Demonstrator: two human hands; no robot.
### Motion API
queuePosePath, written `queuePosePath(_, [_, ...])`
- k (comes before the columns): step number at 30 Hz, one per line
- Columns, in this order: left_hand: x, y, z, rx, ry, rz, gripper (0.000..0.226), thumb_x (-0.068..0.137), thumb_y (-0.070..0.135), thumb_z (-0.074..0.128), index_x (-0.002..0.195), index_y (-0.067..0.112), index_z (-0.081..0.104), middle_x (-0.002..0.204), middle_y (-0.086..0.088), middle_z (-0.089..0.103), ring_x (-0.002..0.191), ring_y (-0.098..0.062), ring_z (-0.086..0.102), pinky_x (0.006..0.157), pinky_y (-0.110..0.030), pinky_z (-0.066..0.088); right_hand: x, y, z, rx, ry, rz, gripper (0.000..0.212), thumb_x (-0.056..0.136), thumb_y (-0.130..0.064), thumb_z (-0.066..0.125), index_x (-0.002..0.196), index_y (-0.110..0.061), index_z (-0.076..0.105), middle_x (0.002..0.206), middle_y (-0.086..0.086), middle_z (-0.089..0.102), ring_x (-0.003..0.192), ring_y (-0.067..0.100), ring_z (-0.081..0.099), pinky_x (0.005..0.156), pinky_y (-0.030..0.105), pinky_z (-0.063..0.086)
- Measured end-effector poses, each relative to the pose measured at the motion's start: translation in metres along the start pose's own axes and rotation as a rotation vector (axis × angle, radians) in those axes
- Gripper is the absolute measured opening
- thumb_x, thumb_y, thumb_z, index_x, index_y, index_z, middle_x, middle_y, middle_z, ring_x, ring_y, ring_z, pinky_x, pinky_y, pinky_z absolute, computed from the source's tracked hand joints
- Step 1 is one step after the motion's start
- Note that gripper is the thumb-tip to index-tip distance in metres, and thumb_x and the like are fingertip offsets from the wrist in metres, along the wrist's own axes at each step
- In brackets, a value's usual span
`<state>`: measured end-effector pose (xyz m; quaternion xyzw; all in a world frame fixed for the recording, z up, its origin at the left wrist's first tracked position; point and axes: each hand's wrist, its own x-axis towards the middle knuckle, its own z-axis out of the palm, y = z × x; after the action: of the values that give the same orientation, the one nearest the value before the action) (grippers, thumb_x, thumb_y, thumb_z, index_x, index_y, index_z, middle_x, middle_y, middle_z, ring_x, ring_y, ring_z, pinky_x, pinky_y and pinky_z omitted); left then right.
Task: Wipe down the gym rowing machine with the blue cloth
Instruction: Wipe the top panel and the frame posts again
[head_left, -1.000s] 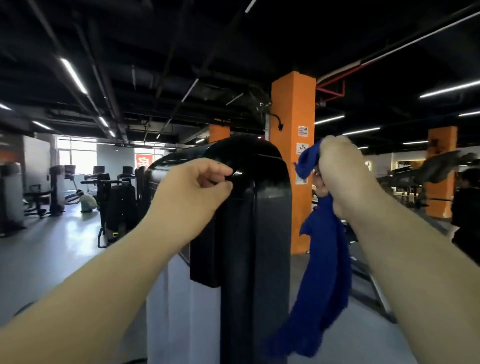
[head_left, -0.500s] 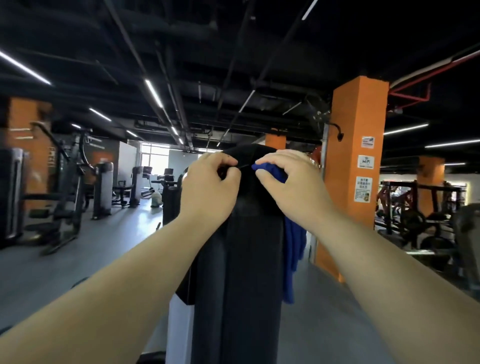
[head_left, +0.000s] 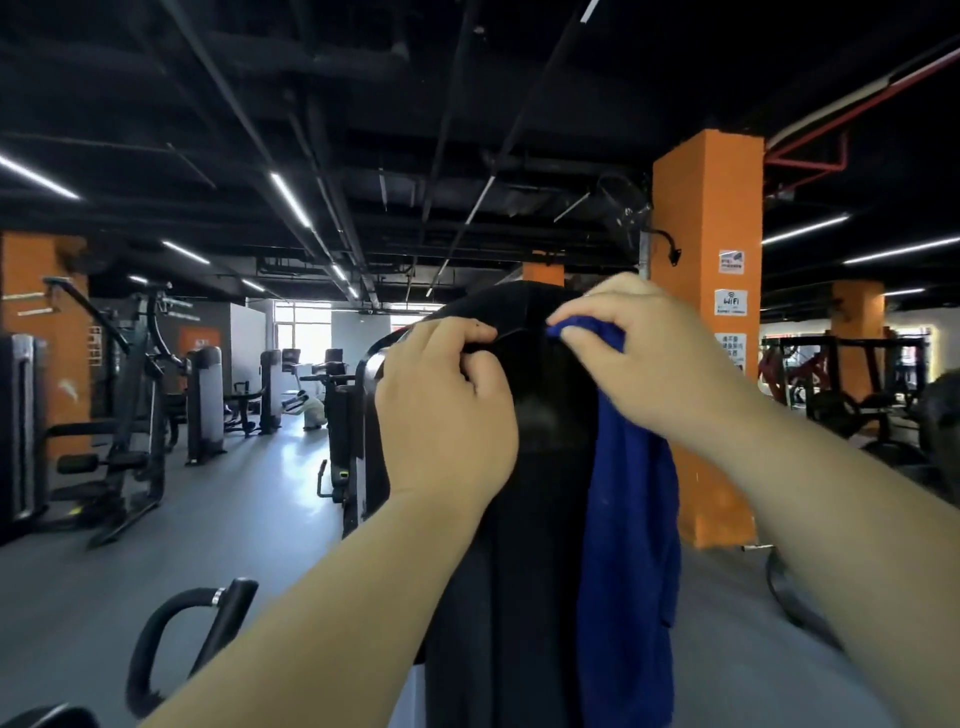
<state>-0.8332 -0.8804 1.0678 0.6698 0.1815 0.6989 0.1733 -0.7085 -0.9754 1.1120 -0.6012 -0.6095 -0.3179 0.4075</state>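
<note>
With the left hand curled over the top edge of the rowing machine and the right hand pinching the blue cloth there, mostly dangling down the right side, the loose cloth may slip or merely skim the surface.
</note>
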Motion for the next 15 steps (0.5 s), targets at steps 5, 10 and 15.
queuePosePath(5, [0.000, 0.000, 0.000, -0.009, -0.026, 0.055, 0.036, 0.080, 0.022, 0.033, 0.094, 0.027, 0.066, 0.101, 0.018, 0.058, 0.107, -0.013, 0.049, 0.096, -0.044, 0.043, -0.005, 0.000, -0.005, 0.026, 0.057, 0.091, 0.016, 0.094, -0.022, 0.063, 0.102, -0.033, 0.071, 0.098, -0.021, 0.057, 0.085, -0.009, 0.052, 0.078, -0.005, 0.031])
queuePosePath(10, [0.000, -0.002, -0.001, 0.017, -0.044, 0.095, 0.039, 0.081, 0.023, 0.034, 0.099, 0.027, 0.069, 0.105, 0.019, 0.061, 0.107, -0.010, 0.047, 0.097, -0.044, 0.042, 0.007, -0.012, -0.005, -0.031, 0.002, 0.038, 0.011, 0.093, -0.023, 0.064, 0.099, -0.026, 0.072, 0.099, -0.014, 0.060, 0.085, -0.007, 0.052, 0.074, -0.004, 0.033])
queuePosePath(15, [-0.003, 0.001, -0.002, 0.053, -0.040, 0.094, 0.040, 0.083, 0.024, 0.034, 0.101, 0.026, 0.069, 0.108, 0.016, 0.062, 0.107, -0.012, 0.045, 0.097, -0.044, 0.040, -0.004, 0.006, -0.008, 0.058, 0.060, 0.173, 0.014, 0.094, -0.023, 0.062, 0.093, -0.034, 0.070, 0.100, -0.014, 0.056, 0.091, -0.005, 0.053, 0.072, -0.001, 0.034])
